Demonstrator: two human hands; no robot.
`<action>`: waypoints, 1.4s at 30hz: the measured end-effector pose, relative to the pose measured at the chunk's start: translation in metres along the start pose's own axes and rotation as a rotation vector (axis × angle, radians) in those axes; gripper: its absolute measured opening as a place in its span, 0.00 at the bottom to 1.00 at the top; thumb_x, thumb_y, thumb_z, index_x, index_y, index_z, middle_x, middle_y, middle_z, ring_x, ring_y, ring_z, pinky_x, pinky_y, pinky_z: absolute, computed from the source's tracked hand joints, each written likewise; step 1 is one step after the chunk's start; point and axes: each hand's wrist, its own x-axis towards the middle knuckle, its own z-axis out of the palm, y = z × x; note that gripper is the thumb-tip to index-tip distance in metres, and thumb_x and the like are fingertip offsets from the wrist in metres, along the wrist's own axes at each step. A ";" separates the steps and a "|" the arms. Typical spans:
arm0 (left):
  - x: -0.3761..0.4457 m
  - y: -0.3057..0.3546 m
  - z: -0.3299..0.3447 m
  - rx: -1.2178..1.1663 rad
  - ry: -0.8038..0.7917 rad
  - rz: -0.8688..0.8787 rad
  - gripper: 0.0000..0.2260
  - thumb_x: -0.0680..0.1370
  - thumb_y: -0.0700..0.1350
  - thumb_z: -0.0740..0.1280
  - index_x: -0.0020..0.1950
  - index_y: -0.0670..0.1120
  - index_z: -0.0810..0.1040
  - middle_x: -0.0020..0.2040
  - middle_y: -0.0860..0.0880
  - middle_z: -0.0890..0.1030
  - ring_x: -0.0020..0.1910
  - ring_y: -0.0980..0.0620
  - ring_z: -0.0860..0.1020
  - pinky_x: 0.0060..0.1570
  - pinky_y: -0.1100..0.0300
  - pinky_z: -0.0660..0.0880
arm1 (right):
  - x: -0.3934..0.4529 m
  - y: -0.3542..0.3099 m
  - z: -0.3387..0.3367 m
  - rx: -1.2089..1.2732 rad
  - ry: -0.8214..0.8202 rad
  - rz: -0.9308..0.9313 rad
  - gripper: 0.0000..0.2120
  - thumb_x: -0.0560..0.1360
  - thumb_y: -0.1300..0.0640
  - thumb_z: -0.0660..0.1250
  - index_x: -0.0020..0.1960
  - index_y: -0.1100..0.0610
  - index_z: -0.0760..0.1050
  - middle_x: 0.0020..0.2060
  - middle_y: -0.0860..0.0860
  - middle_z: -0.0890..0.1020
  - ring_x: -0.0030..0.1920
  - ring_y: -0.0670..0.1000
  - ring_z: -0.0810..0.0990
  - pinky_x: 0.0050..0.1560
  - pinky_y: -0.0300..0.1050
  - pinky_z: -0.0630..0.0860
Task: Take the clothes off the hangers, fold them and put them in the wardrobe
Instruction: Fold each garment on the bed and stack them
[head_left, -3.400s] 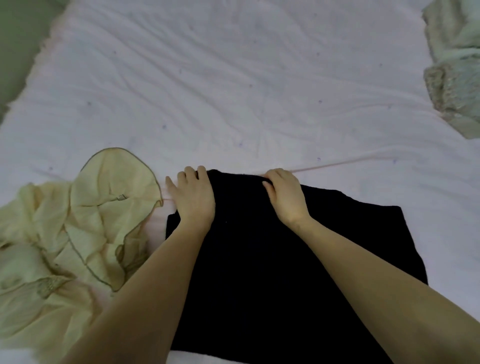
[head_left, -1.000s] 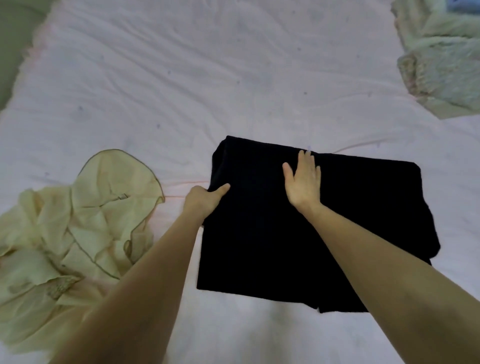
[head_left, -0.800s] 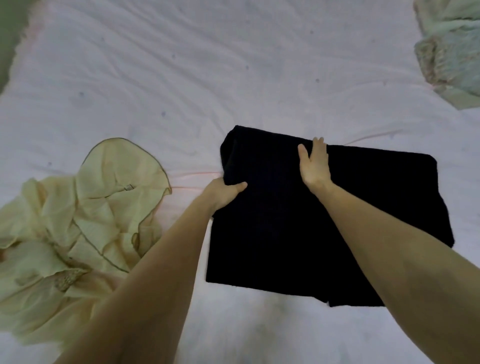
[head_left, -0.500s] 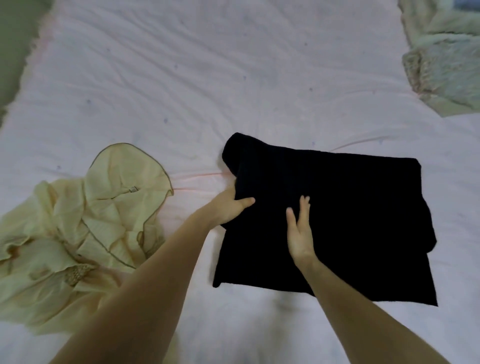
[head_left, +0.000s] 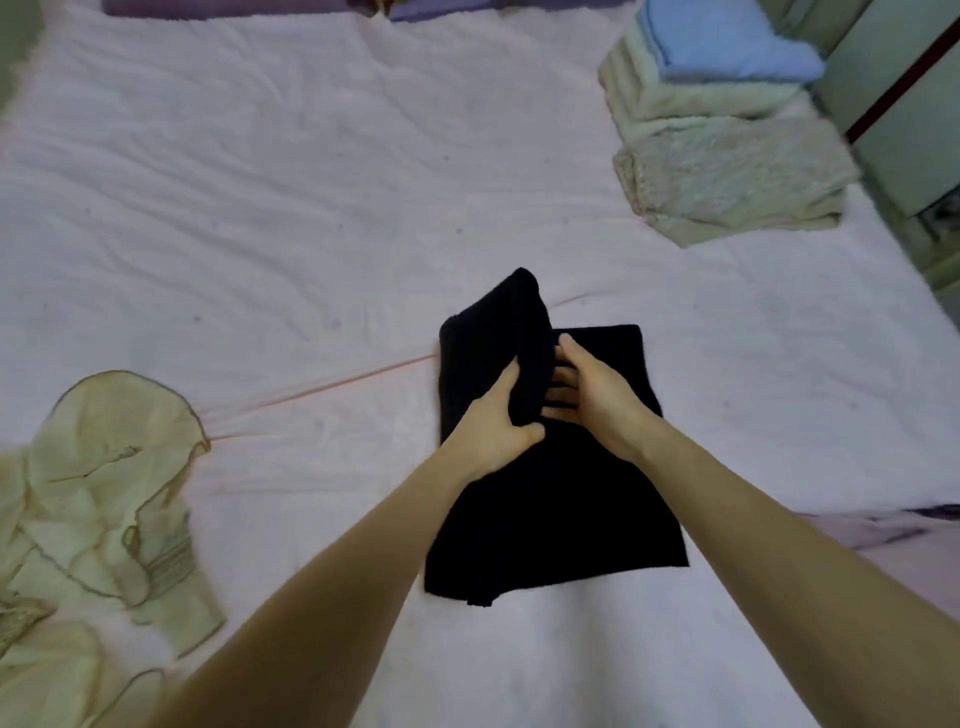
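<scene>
A black garment (head_left: 550, 499) lies partly folded at the centre of the frame on a pale pink bed sheet (head_left: 291, 208). The left hand (head_left: 493, 421) grips its raised left flap, thumb curled over the fold, while the right hand (head_left: 597, 395) lies on the cloth with straight fingers reaching under that flap. A crumpled cream garment (head_left: 88, 509) sits at lower left, and a stack of folded clothes (head_left: 727, 135) at upper right.

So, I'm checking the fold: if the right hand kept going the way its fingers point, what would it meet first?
Probably the raised flap of the black garment held by the left hand; the right hand already has fingertips under it.
</scene>
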 end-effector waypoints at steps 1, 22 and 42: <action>0.010 0.014 0.021 0.012 -0.004 0.024 0.39 0.75 0.40 0.67 0.79 0.56 0.49 0.61 0.59 0.72 0.49 0.60 0.78 0.46 0.77 0.72 | -0.003 -0.009 -0.023 -0.023 0.000 -0.008 0.19 0.80 0.40 0.57 0.59 0.50 0.78 0.51 0.53 0.84 0.52 0.53 0.83 0.52 0.48 0.80; 0.148 0.028 0.119 0.983 0.338 0.117 0.23 0.83 0.49 0.55 0.78 0.46 0.59 0.75 0.44 0.63 0.75 0.44 0.58 0.72 0.50 0.57 | 0.109 0.025 -0.179 -0.278 0.161 -0.013 0.12 0.75 0.59 0.68 0.58 0.63 0.78 0.52 0.58 0.83 0.51 0.56 0.82 0.57 0.52 0.78; 0.246 -0.019 0.070 1.112 0.041 -0.105 0.44 0.67 0.79 0.50 0.68 0.46 0.68 0.62 0.43 0.73 0.60 0.43 0.73 0.61 0.49 0.66 | 0.133 0.070 -0.170 -0.643 0.417 -0.019 0.21 0.79 0.40 0.58 0.55 0.58 0.62 0.48 0.51 0.76 0.45 0.54 0.77 0.42 0.47 0.71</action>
